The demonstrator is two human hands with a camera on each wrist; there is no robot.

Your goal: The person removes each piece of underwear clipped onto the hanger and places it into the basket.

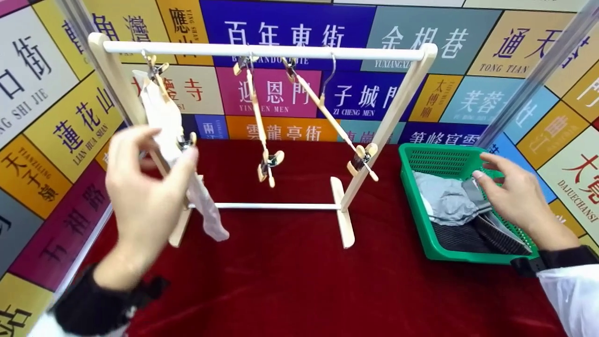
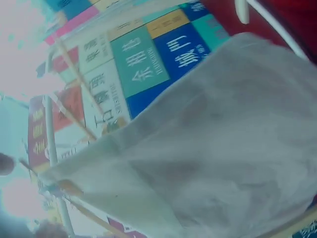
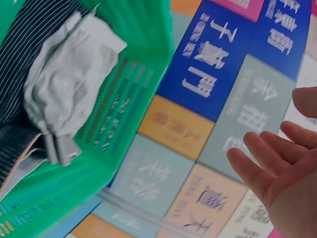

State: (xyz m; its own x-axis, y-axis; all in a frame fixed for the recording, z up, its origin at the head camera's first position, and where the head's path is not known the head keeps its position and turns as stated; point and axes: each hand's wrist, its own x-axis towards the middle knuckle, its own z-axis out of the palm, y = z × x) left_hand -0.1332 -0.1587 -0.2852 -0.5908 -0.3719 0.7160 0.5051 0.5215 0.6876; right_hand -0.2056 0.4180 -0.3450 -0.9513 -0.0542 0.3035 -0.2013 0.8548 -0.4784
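A thin whitish-grey garment (image 1: 161,110) hangs from the clip hanger (image 1: 157,70) at the left end of the rack, seen nearly edge-on from the head. In the left wrist view its cloth (image 2: 213,129) spreads wide. My left hand (image 1: 140,187) is beside this hanger's near clip (image 1: 187,140), thumb and fingers apart with nothing between them. Over the green basket's (image 1: 414,206) far right side hovers my right hand (image 1: 514,194), its fingers loosely bent and holding nothing. Below and left of it, a crumpled light grey garment (image 1: 447,199) lies in the basket.
Two bare clip hangers (image 1: 258,112) (image 1: 327,114) hang farther right on the white bar (image 1: 196,48) of the wooden rack (image 1: 398,112). Dark striped cloth (image 1: 503,234) lies in the basket. A dark red cloth (image 1: 299,281) covers the table, with sign-printed panels (image 1: 285,23) around it.
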